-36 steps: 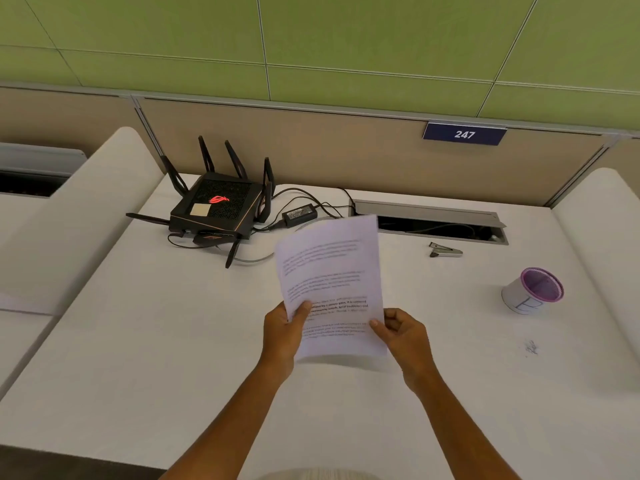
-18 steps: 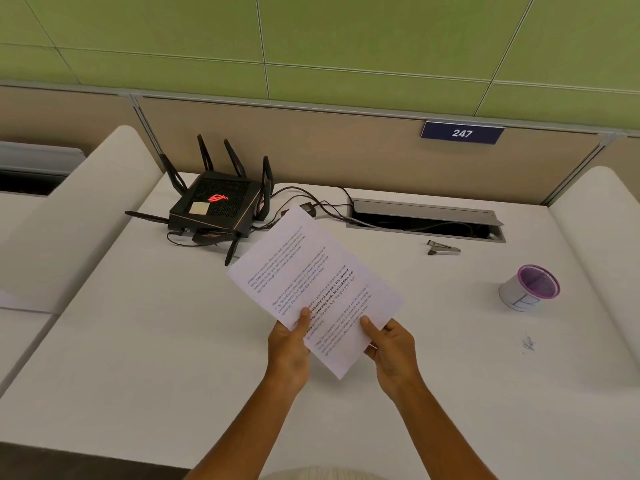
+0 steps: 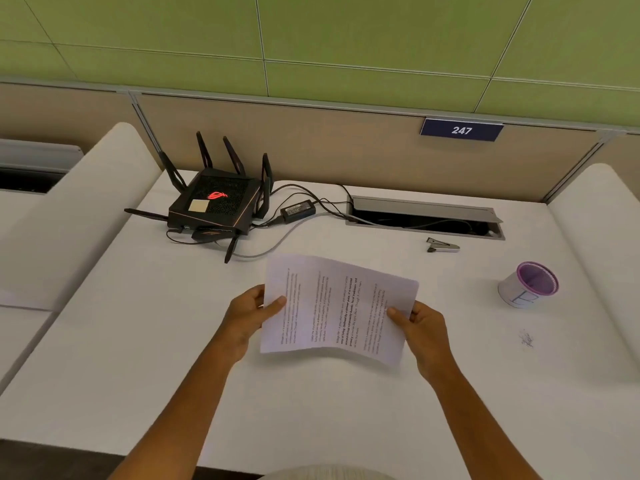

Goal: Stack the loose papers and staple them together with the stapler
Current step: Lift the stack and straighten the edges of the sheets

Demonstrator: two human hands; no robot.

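A black router with a glowing red emblem sits near the desk's far left corner. Toward the near edge, the left hand and right hand pinch the papers by their short ends, long axis running left to right, print lines turned sideways, too small to read. The stapler lies near the far edge, under a "247" plaque; a purple-rimmed cup stands toward the right edge.

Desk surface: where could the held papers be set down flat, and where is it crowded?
Bare desk lies left of the papers, below the router, and between stapler and cup. Crowded: cables by the router.
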